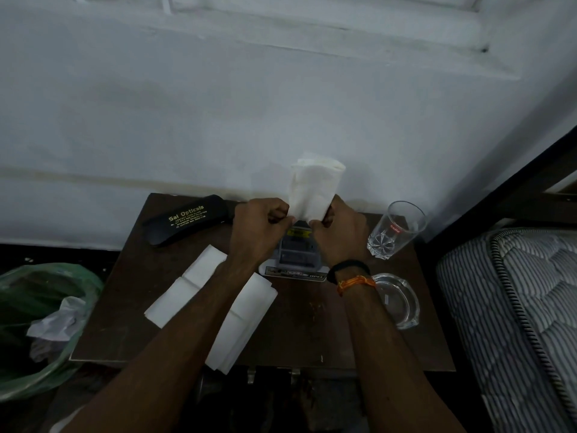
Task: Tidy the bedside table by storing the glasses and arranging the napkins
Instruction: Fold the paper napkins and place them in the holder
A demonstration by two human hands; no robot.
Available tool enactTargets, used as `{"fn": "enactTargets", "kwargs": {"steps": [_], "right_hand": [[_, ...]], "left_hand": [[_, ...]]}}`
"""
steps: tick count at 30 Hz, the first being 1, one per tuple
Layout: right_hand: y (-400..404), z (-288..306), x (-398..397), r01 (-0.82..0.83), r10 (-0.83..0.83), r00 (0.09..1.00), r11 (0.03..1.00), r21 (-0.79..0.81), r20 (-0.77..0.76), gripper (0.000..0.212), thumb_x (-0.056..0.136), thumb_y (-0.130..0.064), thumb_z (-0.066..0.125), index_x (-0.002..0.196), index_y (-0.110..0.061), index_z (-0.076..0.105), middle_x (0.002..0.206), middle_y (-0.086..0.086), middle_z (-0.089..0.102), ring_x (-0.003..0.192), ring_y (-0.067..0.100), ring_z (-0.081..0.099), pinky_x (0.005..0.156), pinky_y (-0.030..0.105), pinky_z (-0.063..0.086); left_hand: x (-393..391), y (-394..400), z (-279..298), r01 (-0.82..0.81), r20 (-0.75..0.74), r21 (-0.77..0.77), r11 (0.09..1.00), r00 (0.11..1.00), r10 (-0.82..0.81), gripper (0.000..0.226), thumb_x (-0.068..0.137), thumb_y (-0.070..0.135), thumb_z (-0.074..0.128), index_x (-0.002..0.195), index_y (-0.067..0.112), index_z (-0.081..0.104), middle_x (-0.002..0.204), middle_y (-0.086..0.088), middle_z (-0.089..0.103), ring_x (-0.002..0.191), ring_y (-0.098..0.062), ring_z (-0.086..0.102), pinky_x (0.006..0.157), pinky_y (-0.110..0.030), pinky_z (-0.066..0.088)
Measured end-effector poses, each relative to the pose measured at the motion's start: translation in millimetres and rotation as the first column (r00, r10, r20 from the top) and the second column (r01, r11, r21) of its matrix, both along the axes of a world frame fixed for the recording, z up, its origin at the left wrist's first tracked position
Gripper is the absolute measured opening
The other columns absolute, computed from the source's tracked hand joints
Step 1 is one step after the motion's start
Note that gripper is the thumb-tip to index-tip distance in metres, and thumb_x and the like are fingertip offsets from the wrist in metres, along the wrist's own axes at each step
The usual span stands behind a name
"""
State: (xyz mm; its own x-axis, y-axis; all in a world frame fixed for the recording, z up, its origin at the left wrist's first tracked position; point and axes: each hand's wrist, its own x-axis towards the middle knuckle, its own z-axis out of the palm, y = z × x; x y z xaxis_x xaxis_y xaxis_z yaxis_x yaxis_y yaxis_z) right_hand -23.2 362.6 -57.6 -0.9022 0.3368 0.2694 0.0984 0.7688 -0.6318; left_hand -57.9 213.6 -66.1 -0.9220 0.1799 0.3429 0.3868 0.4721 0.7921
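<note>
With the black spectacle case [187, 220] lying closed at the bedside table's [299, 323] back edge, both the left hand [260, 226] and right hand [338, 228] pinch one folded napkin [313, 189] above the table, while two napkins [187, 284] [246, 317] lie on the table, apparently awaiting arrangement.

bedroom | mattress [518, 295] beside small bedside table [299, 332] | plain wall [218, 104]

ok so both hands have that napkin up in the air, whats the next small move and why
Probably bring the napkin down flat onto the table and finish folding it. Left hand and right hand pinch its lower edge, it stands loosely bunched above the table, and two folded napkins already lie flat near the front, so it likely joins them.
</note>
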Motion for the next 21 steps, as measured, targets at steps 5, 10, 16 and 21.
{"fn": "enactTargets", "kwargs": {"steps": [5, 10, 16, 21], "right_hand": [[-1.1, 1.5, 1.4, -0.028, 0.028, 1.000, 0.999, 0.016, 0.008, 0.028, 0.081, -0.013, 0.070, 0.108, -0.012, 0.061, 0.095, 0.007, 0.073, 0.087, 0.025, 0.068, 0.075, 0.032, 0.056], [3.1, 12.2, 2.0, 0.023, -0.034, 0.996, 0.990, -0.140, -0.078, 0.023, 0.081, -0.022, 0.073, 0.102, -0.017, 0.065, 0.089, -0.003, 0.073, 0.076, 0.008, 0.063, 0.074, 0.028, 0.055], [4.3, 10.7, 2.1, 0.018, -0.018, 0.994, 1.000, -0.006, -0.108, 0.012, 0.085, -0.023, 0.070, 0.094, -0.015, 0.067, 0.083, 0.000, 0.072, 0.076, 0.016, 0.065, 0.070, 0.033, 0.056], [7.8, 7.9, 0.4, 0.031, -0.030, 0.997, 0.999, 0.013, -0.069, 0.013, 0.084, -0.020, 0.073, 0.089, -0.012, 0.065, 0.080, 0.002, 0.070, 0.075, 0.017, 0.063, 0.068, 0.031, 0.053]], "left_hand": [[0.0, 0.1, -4.5, -0.017, -0.019, -0.064, 0.998, 1.000, 0.016, 0.020, 0.081, 0.020, 0.076, 0.069, 0.005, 0.070, 0.065, -0.005, 0.070, 0.061, -0.015, 0.065, 0.064, -0.036, 0.055], [-2.9, -0.4, -4.9, -0.024, -0.053, -0.104, 0.994, 0.998, 0.019, 0.021, 0.081, 0.021, 0.075, 0.072, 0.002, 0.071, 0.067, -0.011, 0.069, 0.063, -0.020, 0.062, 0.066, -0.040, 0.054], [-1.0, -2.3, 5.9, 0.043, 0.001, -0.002, 0.999, 0.999, -0.043, 0.031, 0.079, 0.022, 0.079, 0.106, 0.011, 0.071, 0.098, 0.005, 0.072, 0.080, -0.002, 0.064, 0.075, -0.014, 0.054], [-2.5, -2.7, 10.2, 0.029, 0.029, 0.067, 0.997, 0.999, -0.031, 0.017, 0.087, 0.020, 0.071, 0.100, 0.009, 0.074, 0.093, -0.001, 0.075, 0.082, -0.010, 0.069, 0.077, -0.023, 0.057]]}}
